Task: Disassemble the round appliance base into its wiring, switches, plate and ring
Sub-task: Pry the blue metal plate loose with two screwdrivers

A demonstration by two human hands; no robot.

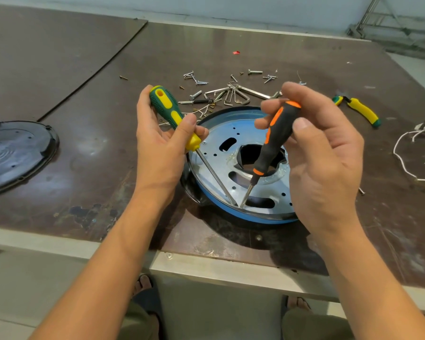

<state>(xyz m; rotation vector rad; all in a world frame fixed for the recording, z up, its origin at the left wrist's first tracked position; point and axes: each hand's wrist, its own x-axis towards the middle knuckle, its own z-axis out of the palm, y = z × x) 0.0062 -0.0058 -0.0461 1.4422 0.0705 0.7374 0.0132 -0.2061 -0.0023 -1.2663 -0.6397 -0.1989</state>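
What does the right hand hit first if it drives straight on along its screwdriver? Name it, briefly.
The metal plate, just inside the blue ring's near edge: the right hand's orange-and-black screwdriver points down at it, beside the green-and-yellow screwdriver's tip. Whether it touches is unclear.

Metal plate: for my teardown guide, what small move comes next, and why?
Probably pry upward: the green screwdriver in the left hand and the orange screwdriver in the right hand both have tips at the near edge of the plate, where it sits inside the blue ring.
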